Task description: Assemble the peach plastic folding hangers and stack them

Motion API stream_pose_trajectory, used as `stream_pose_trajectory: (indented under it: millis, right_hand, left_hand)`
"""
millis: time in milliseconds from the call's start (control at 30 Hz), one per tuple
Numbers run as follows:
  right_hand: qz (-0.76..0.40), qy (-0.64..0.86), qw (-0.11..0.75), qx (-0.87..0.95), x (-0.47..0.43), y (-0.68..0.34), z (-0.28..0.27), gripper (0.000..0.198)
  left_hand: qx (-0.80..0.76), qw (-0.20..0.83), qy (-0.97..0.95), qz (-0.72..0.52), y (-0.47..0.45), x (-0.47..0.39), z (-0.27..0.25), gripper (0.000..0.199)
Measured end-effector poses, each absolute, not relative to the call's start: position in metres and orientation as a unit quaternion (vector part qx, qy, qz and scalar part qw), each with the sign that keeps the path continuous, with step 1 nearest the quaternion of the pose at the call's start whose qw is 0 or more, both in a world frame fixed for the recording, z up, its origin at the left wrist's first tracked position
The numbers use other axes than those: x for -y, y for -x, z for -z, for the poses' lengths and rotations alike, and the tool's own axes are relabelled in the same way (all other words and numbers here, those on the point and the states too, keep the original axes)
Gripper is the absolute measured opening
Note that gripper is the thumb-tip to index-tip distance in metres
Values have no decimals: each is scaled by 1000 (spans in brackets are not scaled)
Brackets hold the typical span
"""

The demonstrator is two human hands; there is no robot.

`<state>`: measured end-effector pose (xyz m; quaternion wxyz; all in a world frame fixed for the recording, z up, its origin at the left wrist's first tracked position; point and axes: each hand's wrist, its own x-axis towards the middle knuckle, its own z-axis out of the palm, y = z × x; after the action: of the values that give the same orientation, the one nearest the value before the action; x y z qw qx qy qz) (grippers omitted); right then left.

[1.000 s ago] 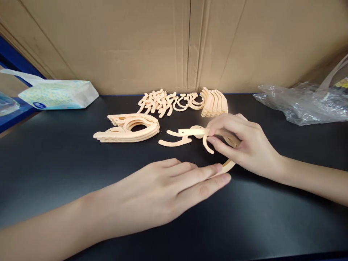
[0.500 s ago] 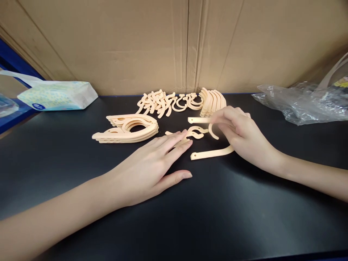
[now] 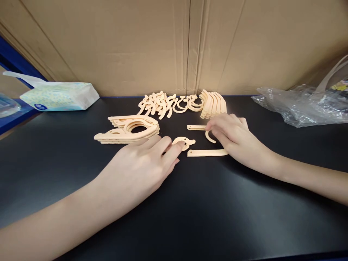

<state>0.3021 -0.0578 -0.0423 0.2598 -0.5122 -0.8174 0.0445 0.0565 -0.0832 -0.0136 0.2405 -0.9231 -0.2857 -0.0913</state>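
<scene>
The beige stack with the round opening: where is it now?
In the head view, the beige stack lies left of centre on the black table, beyond the left hand.

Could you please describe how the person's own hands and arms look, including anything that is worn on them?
The left hand and right hand are bare: no glove or ring shows. The left forearm and right forearm are also bare, with no sleeve, watch or bracelet in view.

Patterned tissue pack (image 3: 61,97) at left, crumpled clear bag (image 3: 296,105) at right, cardboard (image 3: 136,47) behind.
</scene>
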Motion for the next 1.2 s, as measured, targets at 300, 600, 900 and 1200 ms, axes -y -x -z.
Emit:
stream_pose_trajectory:
  millis: [300, 600, 900, 1200]
  right_hand:
    - [122, 362, 223, 897, 74, -295, 37, 28]
    - [175, 312, 217, 908, 74, -293, 35, 22]
    - [213, 268, 221, 913, 80, -295, 34, 19]
    - [228, 258, 177, 922, 82, -295, 33, 15]
  left_hand:
    - [287, 234, 924, 94, -54, 85, 17, 34]
    - [302, 240, 917, 100, -52, 81, 13, 39]
    - [372, 191, 895, 157, -53, 80, 14, 36]
    - [401, 162, 887, 159, -54, 82, 15, 36]
